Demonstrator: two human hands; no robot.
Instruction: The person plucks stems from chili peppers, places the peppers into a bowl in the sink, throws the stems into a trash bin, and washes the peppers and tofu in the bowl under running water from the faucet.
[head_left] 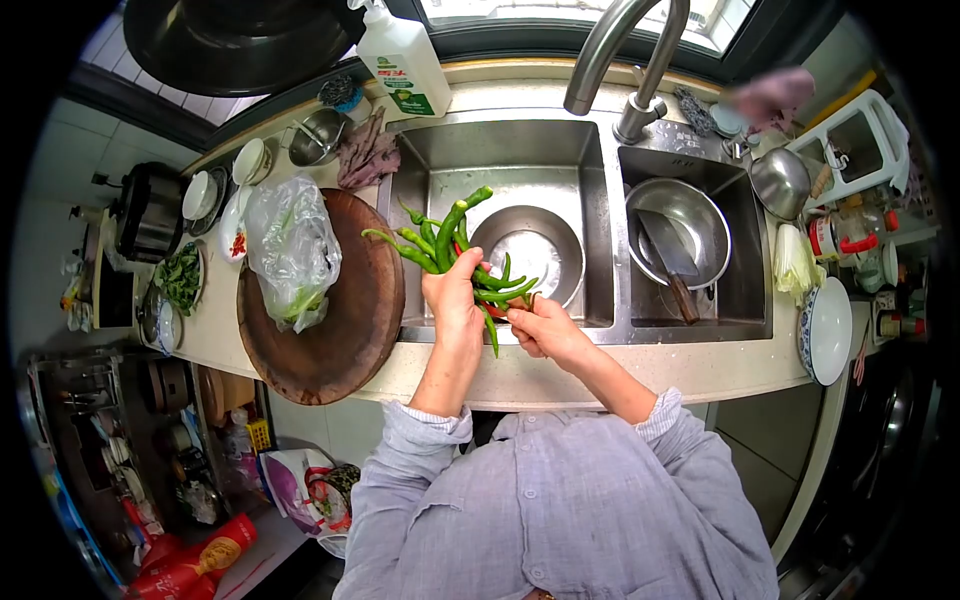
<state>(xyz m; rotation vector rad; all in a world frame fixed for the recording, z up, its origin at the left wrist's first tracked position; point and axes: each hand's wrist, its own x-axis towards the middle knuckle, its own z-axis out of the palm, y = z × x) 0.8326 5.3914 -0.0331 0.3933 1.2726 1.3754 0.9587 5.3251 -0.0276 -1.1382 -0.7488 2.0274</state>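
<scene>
A bunch of long green chili peppers (447, 238), with a little red among them, is gripped in my left hand (455, 305) above the front of the left sink basin (500, 143). My right hand (548, 327) is closed at the stem ends on the right side of the bunch, its fingertips pinched on a pepper stem. Behind the peppers, a round steel bowl (540, 240) sits in the left basin. To the left, a plastic bag with something green inside (292, 245) lies on a round wooden chopping board (365, 330).
In the right basin, a steel bowl (715, 215) has a cleaver (665, 243) resting across it. The faucet (640, 110) rises behind the sinks. A white bottle (402, 62) and a cloth (368, 152) are at the back left. A white bowl (828, 332) and cabbage (793, 262) are at the right.
</scene>
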